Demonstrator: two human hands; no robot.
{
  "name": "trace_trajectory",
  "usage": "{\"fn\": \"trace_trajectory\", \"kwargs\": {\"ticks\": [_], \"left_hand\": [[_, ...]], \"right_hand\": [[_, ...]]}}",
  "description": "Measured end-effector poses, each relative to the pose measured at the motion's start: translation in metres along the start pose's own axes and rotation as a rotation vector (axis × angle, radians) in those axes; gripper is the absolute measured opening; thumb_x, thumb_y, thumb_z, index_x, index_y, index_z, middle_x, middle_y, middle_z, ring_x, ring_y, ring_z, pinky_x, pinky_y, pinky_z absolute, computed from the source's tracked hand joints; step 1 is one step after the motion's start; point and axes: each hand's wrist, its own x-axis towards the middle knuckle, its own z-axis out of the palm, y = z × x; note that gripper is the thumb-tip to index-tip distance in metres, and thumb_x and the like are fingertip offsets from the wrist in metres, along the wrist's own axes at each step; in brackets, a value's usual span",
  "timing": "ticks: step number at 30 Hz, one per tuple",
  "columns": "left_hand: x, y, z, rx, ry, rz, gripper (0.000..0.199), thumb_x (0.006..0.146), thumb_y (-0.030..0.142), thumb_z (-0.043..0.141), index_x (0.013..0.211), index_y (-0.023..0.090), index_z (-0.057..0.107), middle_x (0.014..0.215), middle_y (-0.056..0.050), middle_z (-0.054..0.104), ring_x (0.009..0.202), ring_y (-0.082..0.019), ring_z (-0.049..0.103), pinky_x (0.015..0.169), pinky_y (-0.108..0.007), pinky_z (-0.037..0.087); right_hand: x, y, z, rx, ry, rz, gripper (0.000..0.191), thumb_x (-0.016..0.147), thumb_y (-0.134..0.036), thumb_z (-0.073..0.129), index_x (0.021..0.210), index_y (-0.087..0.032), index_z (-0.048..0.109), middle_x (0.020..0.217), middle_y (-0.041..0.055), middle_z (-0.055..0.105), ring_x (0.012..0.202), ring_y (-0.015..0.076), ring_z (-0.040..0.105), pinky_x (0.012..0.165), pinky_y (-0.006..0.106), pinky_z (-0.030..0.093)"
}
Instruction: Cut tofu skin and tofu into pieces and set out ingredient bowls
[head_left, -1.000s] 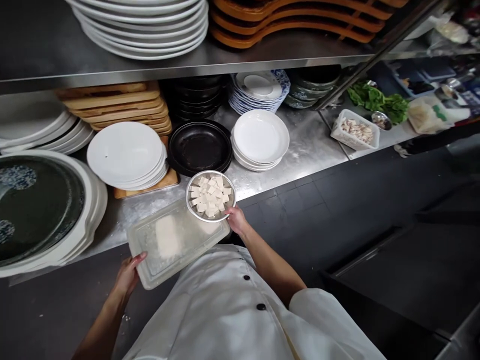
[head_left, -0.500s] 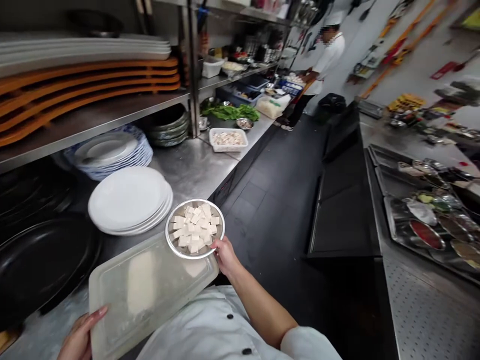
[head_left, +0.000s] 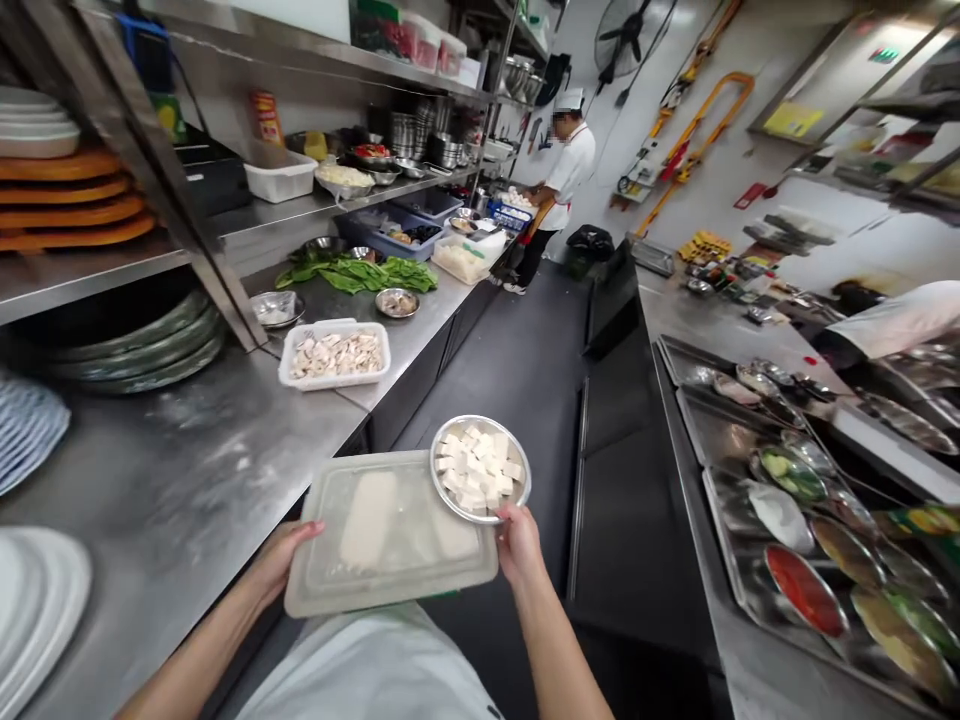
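A lidded translucent container, pale blocks showing dimly through its lid, is held level in front of my body. My left hand grips its left end, thumb on top. At the right end, my right hand is closed on the rim of a round metal bowl and against the container's edge; those fingers are partly hidden underneath. The bowl is full of white tofu cubes and overlaps the container's far right corner.
The steel counter on the left bears a tub of sliced mushrooms, leafy greens and stacked plates. A dark aisle floor runs ahead to a person in white. Trays of ingredients line the right; another person's sleeve shows there.
The view has moved forward along the counter and turned. The container and bowl, still in my hands, now sit further right in view, over the aisle, and the container is more level.
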Motion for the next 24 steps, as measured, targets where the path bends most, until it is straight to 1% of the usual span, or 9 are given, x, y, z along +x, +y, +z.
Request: {"fn": "trace_trajectory", "kwargs": {"ticks": [3, 6, 9, 12, 14, 17, 20, 22, 24], "left_hand": [[0.093, 0.042, 0.067, 0.054, -0.129, 0.038, 0.045, 0.063, 0.049, 0.09, 0.076, 0.008, 0.079, 0.074, -0.017, 0.077, 0.064, -0.027, 0.071, 0.06, -0.032, 0.054], [0.175, 0.092, 0.132, 0.079, -0.17, 0.07, 0.044, 0.062, 0.05, 0.089, 0.074, 0.009, 0.078, 0.072, -0.015, 0.076, 0.063, -0.025, 0.07, 0.06, -0.03, 0.052], [0.245, 0.146, 0.192, 0.084, -0.137, 0.077, 0.041, 0.059, 0.047, 0.089, 0.07, 0.01, 0.076, 0.07, -0.013, 0.075, 0.06, -0.025, 0.069, 0.058, -0.031, 0.051], [0.309, 0.192, 0.241, 0.079, -0.048, 0.095, 0.035, 0.057, 0.043, 0.086, 0.065, 0.011, 0.073, 0.063, -0.012, 0.072, 0.054, -0.023, 0.065, 0.054, -0.031, 0.049], [0.35, 0.215, 0.266, 0.068, 0.018, 0.122, 0.033, 0.057, 0.043, 0.085, 0.062, 0.013, 0.071, 0.059, -0.01, 0.07, 0.051, -0.021, 0.063, 0.052, -0.029, 0.047], [0.411, 0.237, 0.293, 0.006, 0.122, 0.17, 0.033, 0.055, 0.042, 0.085, 0.063, 0.014, 0.071, 0.059, -0.008, 0.07, 0.052, -0.021, 0.063, 0.051, -0.028, 0.048], [0.465, 0.246, 0.314, -0.069, 0.27, 0.209, 0.035, 0.053, 0.043, 0.086, 0.065, 0.013, 0.072, 0.061, -0.009, 0.072, 0.054, -0.022, 0.065, 0.052, -0.028, 0.049], [0.493, 0.248, 0.329, -0.119, 0.396, 0.211, 0.036, 0.054, 0.044, 0.087, 0.068, 0.013, 0.074, 0.063, -0.01, 0.073, 0.055, -0.023, 0.066, 0.052, -0.029, 0.05], [0.514, 0.251, 0.346, -0.185, 0.525, 0.207, 0.037, 0.056, 0.043, 0.086, 0.073, 0.012, 0.075, 0.067, -0.011, 0.075, 0.058, -0.024, 0.069, 0.055, -0.03, 0.052]], "right_hand": [[0.085, -0.045, -0.003, 0.01, 0.078, -0.047, 0.031, 0.041, -0.022, 0.069, 0.067, -0.024, 0.051, 0.06, -0.0035, 0.063, 0.055, 0.0165, 0.054, 0.049, 0.026, 0.036], [0.165, -0.093, 0.009, 0.016, 0.137, -0.087, 0.031, 0.042, -0.023, 0.071, 0.068, -0.024, 0.054, 0.061, -0.0023, 0.064, 0.054, 0.0171, 0.054, 0.048, 0.028, 0.036], [0.239, -0.147, 0.038, 0.032, 0.158, -0.121, 0.031, 0.042, -0.022, 0.071, 0.071, -0.023, 0.058, 0.065, -0.0011, 0.067, 0.054, 0.0168, 0.054, 0.047, 0.027, 0.035], [0.315, -0.198, 0.08, 0.056, 0.129, -0.125, 0.03, 0.041, -0.02, 0.07, 0.067, -0.023, 0.056, 0.058, -0.0037, 0.062, 0.051, 0.0144, 0.05, 0.047, 0.026, 0.034], [0.371, -0.228, 0.112, 0.053, 0.078, -0.111, 0.028, 0.041, -0.021, 0.069, 0.067, -0.022, 0.057, 0.059, -0.0039, 0.063, 0.051, 0.0137, 0.049, 0.047, 0.025, 0.035], [0.462, -0.265, 0.162, -0.003, -0.03, -0.091, 0.026, 0.043, -0.022, 0.065, 0.067, -0.021, 0.057, 0.058, -0.0051, 0.06, 0.05, 0.0121, 0.047, 0.047, 0.024, 0.035], [0.556, -0.297, 0.217, -0.104, -0.145, -0.071, 0.024, 0.042, -0.024, 0.063, 0.063, -0.022, 0.053, 0.051, -0.0077, 0.05, 0.048, 0.0095, 0.04, 0.045, 0.022, 0.03], [0.613, -0.317, 0.258, -0.179, -0.255, -0.044, 0.023, 0.042, -0.024, 0.063, 0.063, -0.022, 0.053, 0.051, -0.0071, 0.051, 0.048, 0.0092, 0.039, 0.045, 0.022, 0.029], [0.662, -0.334, 0.301, -0.264, -0.378, -0.006, 0.023, 0.043, -0.025, 0.063, 0.064, -0.022, 0.056, 0.053, -0.0063, 0.054, 0.048, 0.0097, 0.04, 0.045, 0.022, 0.029]]}}
